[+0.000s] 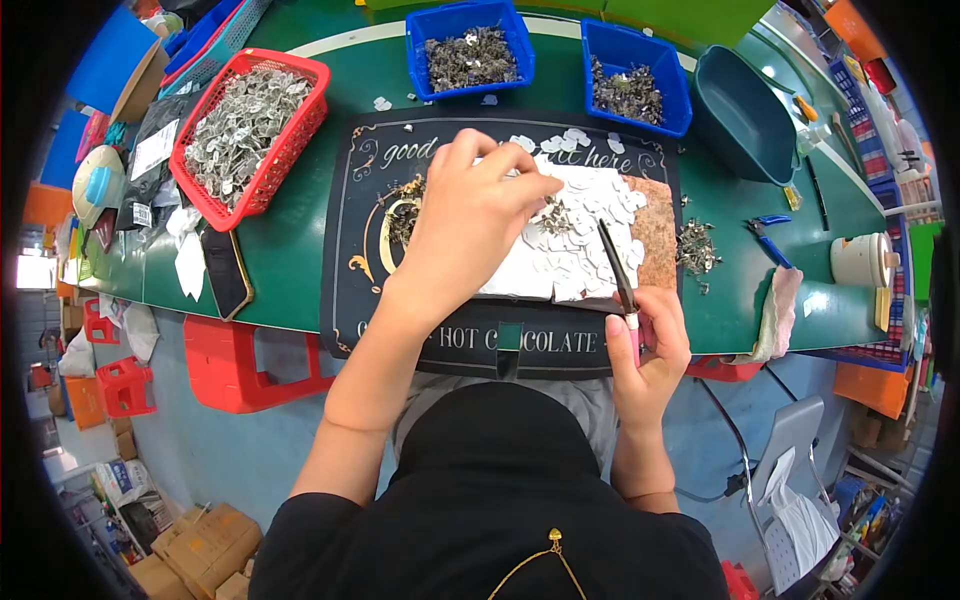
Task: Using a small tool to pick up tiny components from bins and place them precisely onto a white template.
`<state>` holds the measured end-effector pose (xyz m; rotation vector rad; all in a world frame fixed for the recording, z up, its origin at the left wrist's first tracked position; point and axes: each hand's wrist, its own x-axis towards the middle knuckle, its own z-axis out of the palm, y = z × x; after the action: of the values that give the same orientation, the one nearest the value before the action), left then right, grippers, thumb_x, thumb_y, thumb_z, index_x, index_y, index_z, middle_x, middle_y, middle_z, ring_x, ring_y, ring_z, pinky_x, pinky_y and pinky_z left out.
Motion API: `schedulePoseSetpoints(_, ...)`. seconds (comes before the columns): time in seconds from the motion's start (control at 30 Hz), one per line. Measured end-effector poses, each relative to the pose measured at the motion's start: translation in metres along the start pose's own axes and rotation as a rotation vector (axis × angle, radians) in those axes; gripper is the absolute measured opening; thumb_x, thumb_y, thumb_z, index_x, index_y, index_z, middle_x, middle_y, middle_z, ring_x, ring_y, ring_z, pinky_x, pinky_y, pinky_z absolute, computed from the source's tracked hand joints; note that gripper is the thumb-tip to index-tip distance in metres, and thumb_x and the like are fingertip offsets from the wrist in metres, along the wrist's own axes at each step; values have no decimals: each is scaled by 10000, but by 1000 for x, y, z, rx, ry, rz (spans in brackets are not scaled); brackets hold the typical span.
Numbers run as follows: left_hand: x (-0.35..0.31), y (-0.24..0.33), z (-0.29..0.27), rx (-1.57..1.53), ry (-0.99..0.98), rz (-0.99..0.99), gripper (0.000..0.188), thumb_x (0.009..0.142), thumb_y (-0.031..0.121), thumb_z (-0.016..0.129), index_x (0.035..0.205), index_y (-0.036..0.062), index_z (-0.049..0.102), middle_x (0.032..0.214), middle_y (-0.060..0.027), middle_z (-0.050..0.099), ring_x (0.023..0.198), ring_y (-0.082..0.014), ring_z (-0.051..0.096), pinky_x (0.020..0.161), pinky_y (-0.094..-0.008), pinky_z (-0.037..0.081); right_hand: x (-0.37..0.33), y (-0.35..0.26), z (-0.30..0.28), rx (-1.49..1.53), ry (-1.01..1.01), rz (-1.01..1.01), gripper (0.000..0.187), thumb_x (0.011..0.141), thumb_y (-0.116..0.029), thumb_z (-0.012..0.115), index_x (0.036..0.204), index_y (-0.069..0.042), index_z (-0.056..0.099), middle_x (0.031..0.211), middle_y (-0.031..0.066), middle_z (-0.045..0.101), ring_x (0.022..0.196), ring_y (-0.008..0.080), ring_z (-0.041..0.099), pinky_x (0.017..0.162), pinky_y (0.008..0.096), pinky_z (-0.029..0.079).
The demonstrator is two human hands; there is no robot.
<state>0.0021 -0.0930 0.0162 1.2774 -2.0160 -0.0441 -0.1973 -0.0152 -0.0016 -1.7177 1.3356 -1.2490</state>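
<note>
My left hand (470, 215) reaches over a black mat (345, 240) on the green table, fingertips pinched at a small pile of grey metal bits (560, 215) lying among white heart-shaped pieces (590, 255). Whether it grips a bit I cannot tell. My right hand (650, 345) sits at the mat's near right edge and holds black-tipped tweezers (615, 265) with a pink handle, their point aimed toward the white pieces.
A red basket (300, 75) of silvery parts stands far left. Two blue bins (425, 40) (600, 40) of dark parts sit at the back, a teal tub (745, 110) to their right. Blue-handled cutters (770, 235), a white pot (860, 260) and a red stool (220, 370) are nearby.
</note>
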Motion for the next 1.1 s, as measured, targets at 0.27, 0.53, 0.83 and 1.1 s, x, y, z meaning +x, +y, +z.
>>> schedulePoseSetpoints(0.27, 4, 2, -4, -27, -100, -4, 100, 718, 83, 660, 813, 77, 630, 808, -10, 600, 833, -219, 493, 771, -343, 374, -2, 0, -4, 40, 7, -1, 213, 779, -22, 601, 967, 57, 541, 938, 110, 531, 843, 162, 522, 768, 239, 407)
schedulePoseSetpoints(0.53, 4, 7, -2, 2, -72, -24, 103, 719, 111, 669, 801, 61, 632, 774, -25, 580, 765, -233, 470, 738, -348, 381, 27, -10, -3, -7, -65, -16, 279, 733, 34, 641, 988, 39, 526, 926, 75, 539, 843, 124, 520, 752, 229, 415)
schedulePoseSetpoints(0.83, 2, 6, -8, -105, -5, -176, 74, 716, 71, 662, 767, 41, 619, 802, -52, 615, 751, -221, 530, 705, -313, 417, 25, -9, 0, 68, -75, 12, 238, 751, 49, 614, 973, 39, 530, 913, 64, 532, 809, 102, 509, 727, 210, 412)
schedulePoseSetpoints(1.1, -29, 1, -23, -1362, 21, -570, 168, 853, 124, 614, 912, -20, 551, 837, -108, 616, 737, -138, 583, 687, -255, 487, 17, -20, 2, 97, -201, 60, 173, 733, 51, 603, 897, 56, 549, 834, 86, 552, 754, 128, 523, 679, 219, 408)
